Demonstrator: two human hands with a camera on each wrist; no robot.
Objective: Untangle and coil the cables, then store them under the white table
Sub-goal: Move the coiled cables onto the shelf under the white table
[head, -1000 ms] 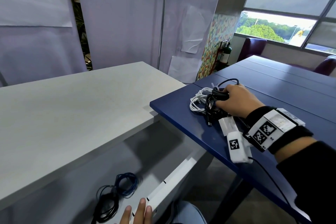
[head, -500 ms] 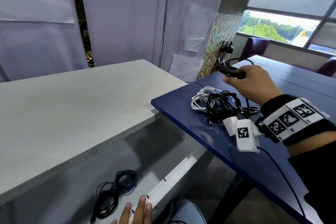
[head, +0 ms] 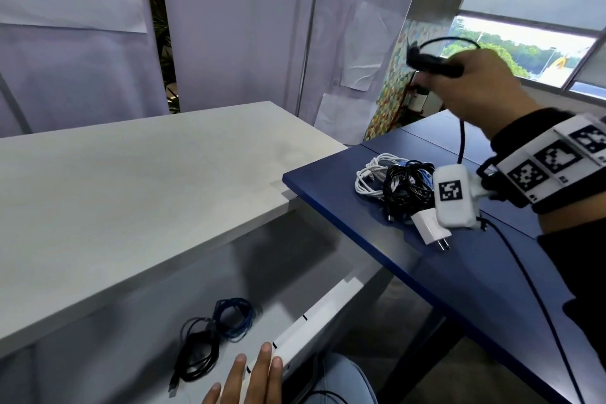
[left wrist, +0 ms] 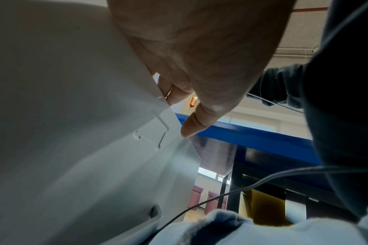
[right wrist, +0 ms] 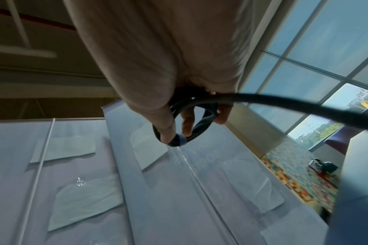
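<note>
My right hand [head: 459,82] is raised above the blue table [head: 426,266] and grips a small bundle of black cable [right wrist: 191,122]; one strand hangs down from it toward the tangle. A tangle of black, white and blue cables [head: 393,184] with a white plug adapter [head: 429,229] lies on the blue table. Two coiled cables, one black [head: 196,351] and one blue [head: 234,318], lie on the shelf under the white table [head: 131,193]. My left hand [head: 249,377] rests with straight fingers over the shelf's white front edge [head: 314,321].
The blue table butts against the white table's right end. Pale curtains hang behind both. A window and purple chairs are at the far right. My knee in light jeans [head: 341,384] sits below the shelf edge.
My right hand has lifted the black cable bundle up from the tangle, higher and to the right. The left hand has stayed on the shelf edge.
</note>
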